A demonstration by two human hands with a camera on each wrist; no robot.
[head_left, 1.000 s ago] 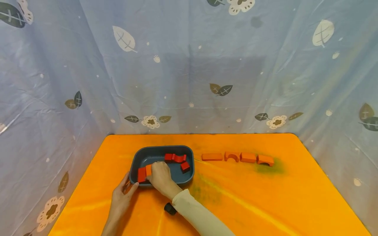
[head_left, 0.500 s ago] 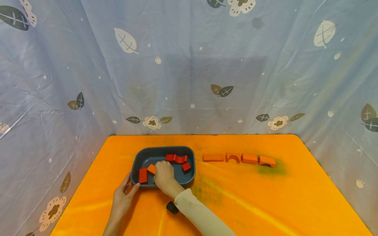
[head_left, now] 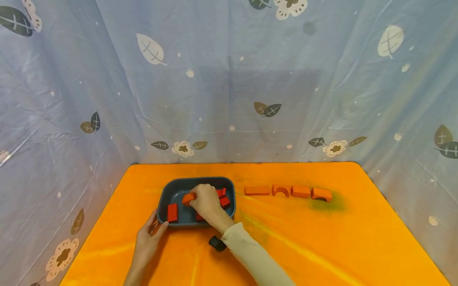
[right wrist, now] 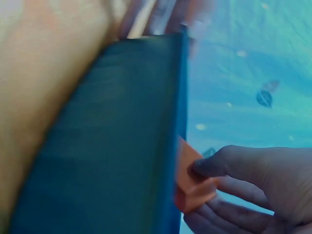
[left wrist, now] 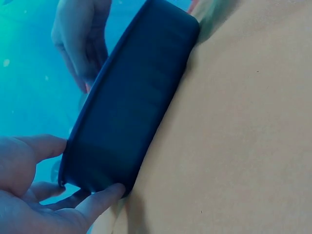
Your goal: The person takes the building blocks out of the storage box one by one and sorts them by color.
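Blocks (head_left: 300, 191), four in orange, line the bench (head_left: 304, 238) at right of centre; that much, we judge, is done. Red blocks (head_left: 172, 213) in the tray (head_left: 187, 214), lower left of centre, seem what is left. Forearm slanting from lower right, we see the right hand (head_left: 207, 202) over the tray, its grip pinching an orange block (head_left: 188, 198); the left hand (head_left: 148, 239) holds one corner.

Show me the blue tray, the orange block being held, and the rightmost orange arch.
Blue tray (head_left: 186, 212), head view: bare floor inside.
Held orange block (right wrist: 185, 173), right wrist view: broad face.
Rightmost orange arch (head_left: 321, 192), head view: solid part above its opening.
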